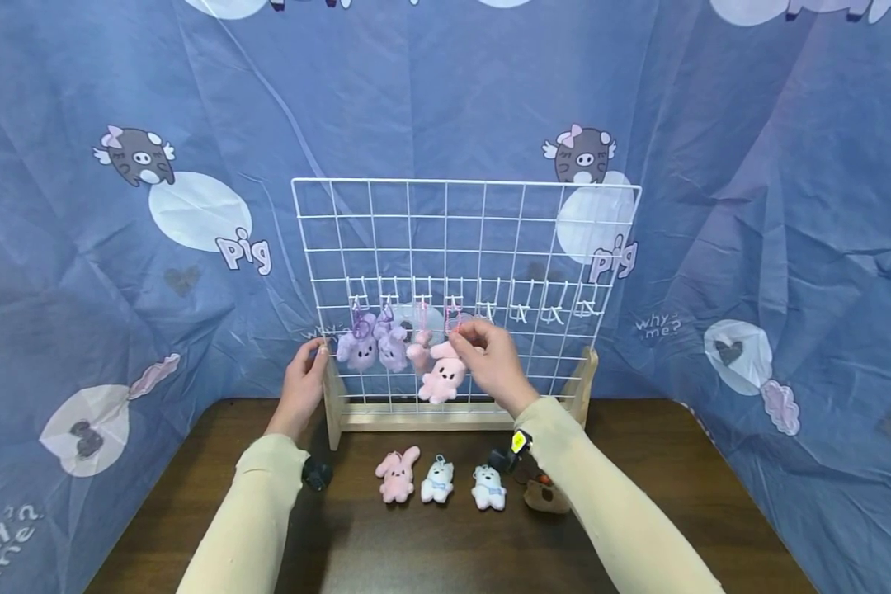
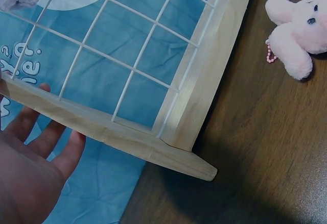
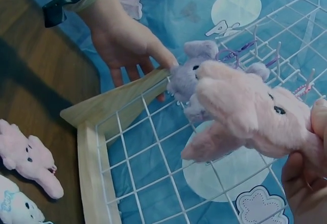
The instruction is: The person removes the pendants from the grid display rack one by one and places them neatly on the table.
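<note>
My right hand (image 1: pixel 496 363) pinches a pink plush bunny keychain (image 1: pixel 443 381) by its ear, in front of the white wire grid (image 1: pixel 521 219). Its pink chain reaches up to a hook, where the fingers partly cover it. In the right wrist view the bunny (image 3: pixel 255 109) fills the middle, fingers at its right end. My left hand (image 1: pixel 300 386) holds the grid's wooden side support (image 2: pixel 127 142), thumb in front and fingers behind. Just left of the held bunny hangs another pink plush (image 1: pixel 419 351). Two purple plush keychains (image 1: pixel 358 352) hang further left.
Several bare hooks (image 1: pixel 553 313) line the grid's right half. On the brown table (image 1: pixel 386 553) before the stand lie a pink bunny (image 1: pixel 397 480), two white plush toys (image 1: pixel 437 483) and a brown one (image 1: pixel 545 497) partly behind my right sleeve. Blue printed cloth (image 1: pixel 475 99) surrounds the table.
</note>
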{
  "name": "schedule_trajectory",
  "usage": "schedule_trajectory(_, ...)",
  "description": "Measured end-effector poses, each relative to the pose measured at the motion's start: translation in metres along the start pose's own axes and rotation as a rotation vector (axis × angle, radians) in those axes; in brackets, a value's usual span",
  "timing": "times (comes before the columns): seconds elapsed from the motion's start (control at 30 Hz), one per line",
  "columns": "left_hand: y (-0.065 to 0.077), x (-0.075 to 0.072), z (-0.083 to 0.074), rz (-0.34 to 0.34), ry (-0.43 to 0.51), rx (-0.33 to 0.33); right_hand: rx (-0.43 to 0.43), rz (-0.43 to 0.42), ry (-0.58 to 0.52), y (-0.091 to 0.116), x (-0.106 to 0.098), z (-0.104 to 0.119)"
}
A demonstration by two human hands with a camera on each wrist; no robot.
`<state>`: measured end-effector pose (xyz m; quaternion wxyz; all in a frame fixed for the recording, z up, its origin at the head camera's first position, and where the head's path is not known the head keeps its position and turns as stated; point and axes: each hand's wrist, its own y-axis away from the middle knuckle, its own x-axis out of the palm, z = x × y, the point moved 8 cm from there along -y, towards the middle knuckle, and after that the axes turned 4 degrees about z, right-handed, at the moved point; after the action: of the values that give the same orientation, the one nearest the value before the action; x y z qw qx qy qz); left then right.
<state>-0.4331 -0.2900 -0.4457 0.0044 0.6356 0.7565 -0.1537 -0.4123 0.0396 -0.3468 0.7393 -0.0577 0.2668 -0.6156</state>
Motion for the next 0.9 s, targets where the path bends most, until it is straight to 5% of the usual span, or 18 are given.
schedule_trajectory(0.4, 0.001, 0.000, -0.001, 0.001, -0.001, 0.009, -0.024, 0.035, -0.006, 0.006, -0.002, 0.014)
schedule_trajectory(0.9, 0.001, 0.000, -0.001, -0.003, -0.008, 0.009, -0.005, 0.202, 0.037, 0.033, 0.003, 0.006)
